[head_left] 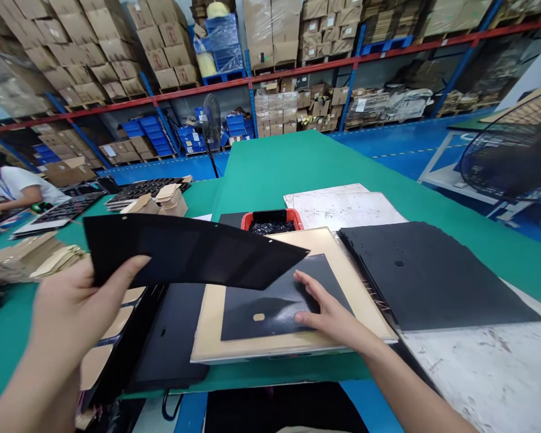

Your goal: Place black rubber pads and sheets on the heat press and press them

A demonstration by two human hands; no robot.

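Observation:
My left hand (83,294) pinches the left end of a thin black sheet (184,249), which is raised and tilted, with small holes along its upper edge. My right hand (324,310) has thumb and fingers apart, over a dark panel (256,307) with a small oval hole. That panel lies on a beige board (338,264) in front of me. Behind the board stands a red basket (300,218) with small dark pieces in it.
Black sheets (437,270) are stacked at the right, partly on a stained white board (491,367). More dark sheets (171,343) lie at the left. Cardboard bundles (171,198) stand farther back. A person (31,186) works at the far left; a fan (518,144) is at right.

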